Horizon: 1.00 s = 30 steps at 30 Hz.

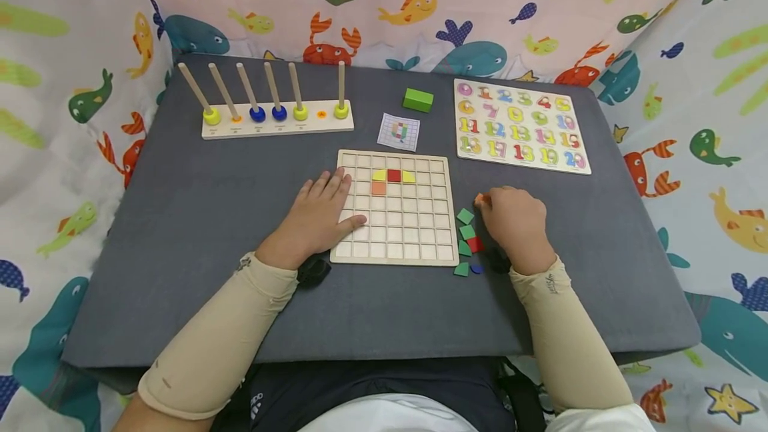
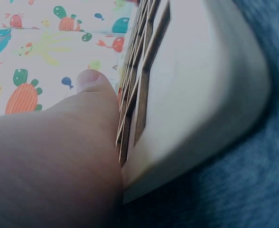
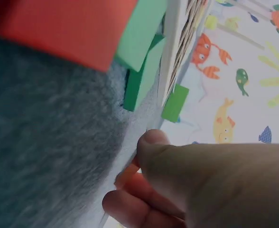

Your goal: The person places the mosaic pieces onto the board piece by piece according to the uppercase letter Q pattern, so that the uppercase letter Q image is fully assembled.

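My left hand (image 1: 317,215) rests on the left edge of a wooden grid board (image 1: 393,261), fingers straight and thumb reaching over the cells. Two yellow pieces (image 1: 379,175) flank a red square (image 1: 394,175) in one row of the grid, and an orange square (image 1: 379,189) lies below the left yellow one. To the right of the board, my right hand (image 1: 516,222) pinches a small orange piece (image 3: 126,175) between thumb and fingers, near the tabletop. Between that hand and the board lie several green pieces (image 1: 465,217), a red piece (image 1: 475,244) and a blue piece (image 1: 477,269).
Behind the board lie a card with a coloured pattern (image 1: 399,132) and a green block (image 1: 418,100). A peg stand (image 1: 279,127) with rings is at the back left, a number puzzle board (image 1: 521,127) at the back right. The grey table (image 1: 192,272) borders patterned curtains.
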Each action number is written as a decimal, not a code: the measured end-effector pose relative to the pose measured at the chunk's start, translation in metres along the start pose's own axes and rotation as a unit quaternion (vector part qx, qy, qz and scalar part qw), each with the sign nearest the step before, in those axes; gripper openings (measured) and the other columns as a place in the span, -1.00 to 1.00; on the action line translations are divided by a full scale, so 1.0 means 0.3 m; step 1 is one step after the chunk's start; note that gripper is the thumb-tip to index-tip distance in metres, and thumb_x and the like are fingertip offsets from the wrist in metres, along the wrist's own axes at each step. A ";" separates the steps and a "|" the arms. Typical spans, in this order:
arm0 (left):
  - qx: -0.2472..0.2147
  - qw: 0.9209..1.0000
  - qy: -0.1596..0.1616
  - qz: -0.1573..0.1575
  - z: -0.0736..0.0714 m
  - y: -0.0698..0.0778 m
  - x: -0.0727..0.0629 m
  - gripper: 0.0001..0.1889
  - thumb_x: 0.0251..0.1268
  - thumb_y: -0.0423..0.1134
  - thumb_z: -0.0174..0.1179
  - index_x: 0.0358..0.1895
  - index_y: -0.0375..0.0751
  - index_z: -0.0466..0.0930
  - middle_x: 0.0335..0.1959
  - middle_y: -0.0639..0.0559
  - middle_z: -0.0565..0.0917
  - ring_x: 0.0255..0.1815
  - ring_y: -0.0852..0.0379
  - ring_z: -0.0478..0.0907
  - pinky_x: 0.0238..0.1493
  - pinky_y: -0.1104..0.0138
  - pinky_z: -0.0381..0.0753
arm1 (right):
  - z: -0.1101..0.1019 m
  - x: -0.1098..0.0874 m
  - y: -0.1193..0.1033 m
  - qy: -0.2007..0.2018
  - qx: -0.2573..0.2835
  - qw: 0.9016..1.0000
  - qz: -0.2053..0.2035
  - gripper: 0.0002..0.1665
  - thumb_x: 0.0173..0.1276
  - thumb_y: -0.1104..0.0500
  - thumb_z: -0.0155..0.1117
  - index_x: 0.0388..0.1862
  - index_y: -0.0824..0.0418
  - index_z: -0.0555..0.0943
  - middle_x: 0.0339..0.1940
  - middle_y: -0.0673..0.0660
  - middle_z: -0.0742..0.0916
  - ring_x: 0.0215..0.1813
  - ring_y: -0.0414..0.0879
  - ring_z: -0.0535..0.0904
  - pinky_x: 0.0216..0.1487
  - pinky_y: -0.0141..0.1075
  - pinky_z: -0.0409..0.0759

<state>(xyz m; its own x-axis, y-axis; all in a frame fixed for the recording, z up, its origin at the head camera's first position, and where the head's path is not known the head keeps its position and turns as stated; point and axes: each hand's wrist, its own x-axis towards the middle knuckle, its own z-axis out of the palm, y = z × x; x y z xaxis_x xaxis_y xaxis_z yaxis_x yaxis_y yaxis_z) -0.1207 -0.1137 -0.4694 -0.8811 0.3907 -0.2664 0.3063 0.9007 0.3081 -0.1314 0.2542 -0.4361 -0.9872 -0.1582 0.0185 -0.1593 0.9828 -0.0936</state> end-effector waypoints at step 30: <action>0.017 1.000 0.014 -0.013 -0.014 0.004 -0.008 0.02 0.60 0.46 -0.14 0.77 -0.19 -0.21 0.79 -0.12 -0.21 0.77 -0.17 -0.27 0.68 -0.11 -0.25 | 0.015 0.134 -0.527 -0.058 0.001 0.977 -0.204 -0.82 0.46 0.01 0.50 -0.22 0.08 0.88 -0.38 0.01 0.83 -0.30 -0.03 0.75 -0.35 -0.03 0.72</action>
<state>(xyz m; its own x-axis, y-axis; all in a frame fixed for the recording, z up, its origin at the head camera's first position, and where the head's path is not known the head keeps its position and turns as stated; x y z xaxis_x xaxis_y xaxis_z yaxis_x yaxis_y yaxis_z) -0.1197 -0.1142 -0.4647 -0.8988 0.3614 -0.2482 0.2943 0.9169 0.2695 -0.1458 0.0921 -0.4252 -0.8354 -0.5466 -0.0576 -0.5396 0.8355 -0.1035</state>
